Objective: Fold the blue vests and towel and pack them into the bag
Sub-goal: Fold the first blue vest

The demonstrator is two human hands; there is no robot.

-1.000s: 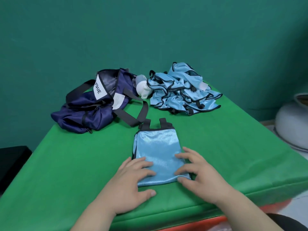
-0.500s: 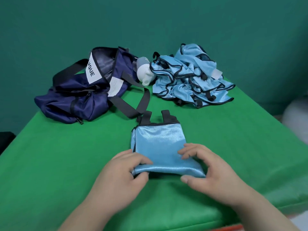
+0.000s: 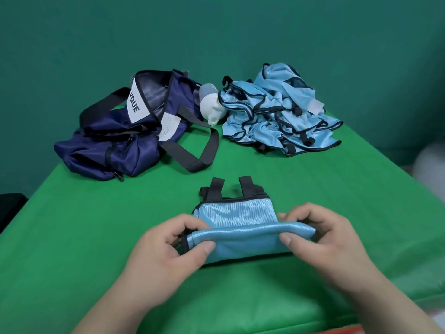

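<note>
A folded light-blue vest (image 3: pixel 237 218) with black trim lies on the green table (image 3: pixel 96 225) in front of me. Its near edge is lifted and rolled away from me. My left hand (image 3: pixel 168 251) pinches the left end of that raised fold. My right hand (image 3: pixel 320 239) pinches the right end. A navy duffel bag (image 3: pixel 120 141) lies open at the back left, its black strap trailing toward the middle. At the back right lies a crumpled pile of blue vests (image 3: pixel 277 112).
A white and grey bottle (image 3: pixel 210 104) lies between the bag and the pile. A teal wall stands behind the table. The table's near edge runs just below my wrists. A pale rounded object (image 3: pixel 431 162) shows at the right edge.
My hands went from lying flat on the folded vest to pinching its near edge and lifting it up and away from me. The view has tilted down slightly.
</note>
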